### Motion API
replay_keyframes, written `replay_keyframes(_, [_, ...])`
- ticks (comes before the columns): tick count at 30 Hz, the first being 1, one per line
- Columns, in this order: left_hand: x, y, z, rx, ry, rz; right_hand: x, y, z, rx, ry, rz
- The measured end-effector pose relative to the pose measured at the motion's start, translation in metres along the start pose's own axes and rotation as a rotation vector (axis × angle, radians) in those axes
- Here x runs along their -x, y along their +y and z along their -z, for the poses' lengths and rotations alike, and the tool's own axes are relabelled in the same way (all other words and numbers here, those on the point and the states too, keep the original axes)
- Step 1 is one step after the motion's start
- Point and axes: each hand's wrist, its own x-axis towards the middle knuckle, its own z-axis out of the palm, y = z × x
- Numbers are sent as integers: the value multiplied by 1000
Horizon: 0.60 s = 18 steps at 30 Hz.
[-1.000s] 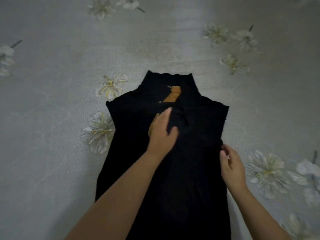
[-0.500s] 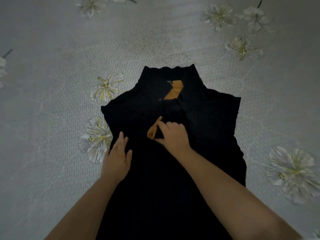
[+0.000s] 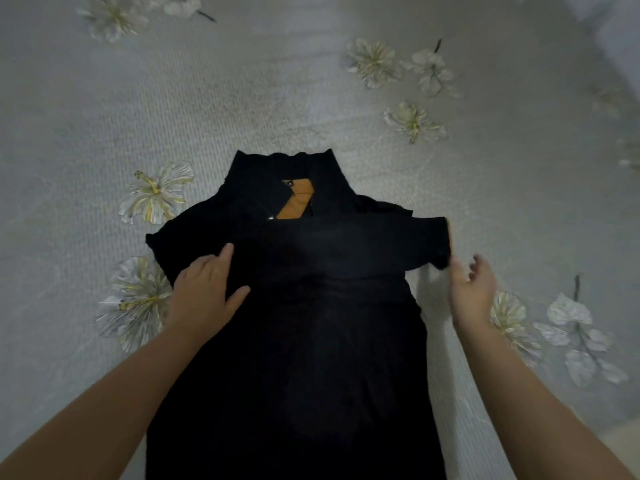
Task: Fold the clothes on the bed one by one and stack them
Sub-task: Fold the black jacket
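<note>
At the far left, the bed is seen covered by a pale grey spread printed with white and yellow flowers, two of which lie just beside the left edge of the garment. The left hand is laid flat on the black garment, near its left shoulder, with the fingers straight and spread and the thumb pointing toward the middle of the cloth; nothing is gripped by it. The garment is spread lengthwise down the middle of the bed, its high collar pointing away from the person and its lower part running out of the bottom of the view between the two forearms. Inside the open collar an orange lining is shown. A band of the black cloth is folded across the chest, reaching from the centre to the right edge. At that right edge the end of the folded band is met by the right hand, whose thumb touches the fabric; whether the cloth is pinched cannot be told, as the fingers appear loosely parted and blurred. More printed flowers are seen on the spread to the right of that hand.
</note>
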Motion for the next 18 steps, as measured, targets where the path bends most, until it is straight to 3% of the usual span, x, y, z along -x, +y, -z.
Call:
replay_keyframes(2, [-3,5,-8,-15,14,-197,-6,-7,-21,263,-99,291])
replay_keyframes(3, [-2,8,-12,-34,0,-258,-13,-7,-30,382,-134,350])
replay_keyframes(8, [4,-4,-20,-151,25,-353,-41,-5,-49,546,-128,132])
replay_keyframes(11, [10,-25,-10,-171,-8,-355,-38,-6,-47,416,-217,234])
replay_keyframes(14, [21,-58,7,-123,-76,-316,-17,-13,-41,363,-178,346])
replay_keyframes(18, [46,-85,20,-77,-177,-376,25,-2,-46,458,-237,306])
